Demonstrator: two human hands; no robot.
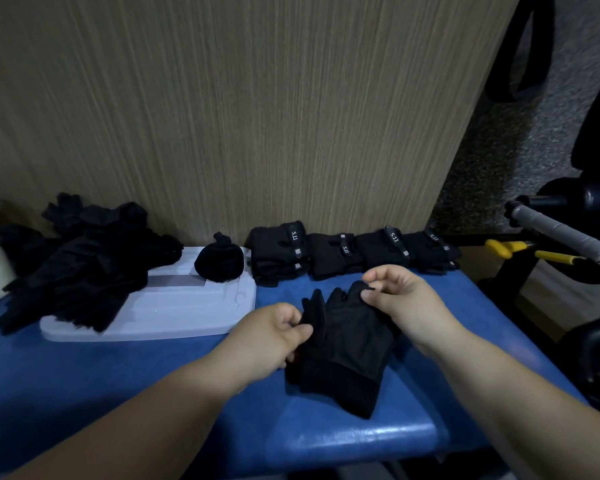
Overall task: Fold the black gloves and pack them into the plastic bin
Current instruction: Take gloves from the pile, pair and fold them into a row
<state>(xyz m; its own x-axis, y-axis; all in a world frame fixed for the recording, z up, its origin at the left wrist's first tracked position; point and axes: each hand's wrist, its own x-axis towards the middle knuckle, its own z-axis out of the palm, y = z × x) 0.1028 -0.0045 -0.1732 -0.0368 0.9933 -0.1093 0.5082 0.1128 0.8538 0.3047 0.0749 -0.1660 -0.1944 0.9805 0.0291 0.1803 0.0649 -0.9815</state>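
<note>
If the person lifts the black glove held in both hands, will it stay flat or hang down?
Probably it hangs limp: the glove looks like soft fabric, creased where the left hand and right hand pinch it. It likely feels light and not slippery, since fingertip pinches seem enough to grip it.

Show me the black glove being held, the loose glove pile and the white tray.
Held black fabric glove (347, 344): head view, its palm.
Loose pile of black gloves (94, 268): head view, heap's middle.
Flat white moulded tray (174, 317): head view, bare front.

Left hand (274, 336) pinching, fingers curled; right hand (400, 296) pinching, forearms converging
</note>
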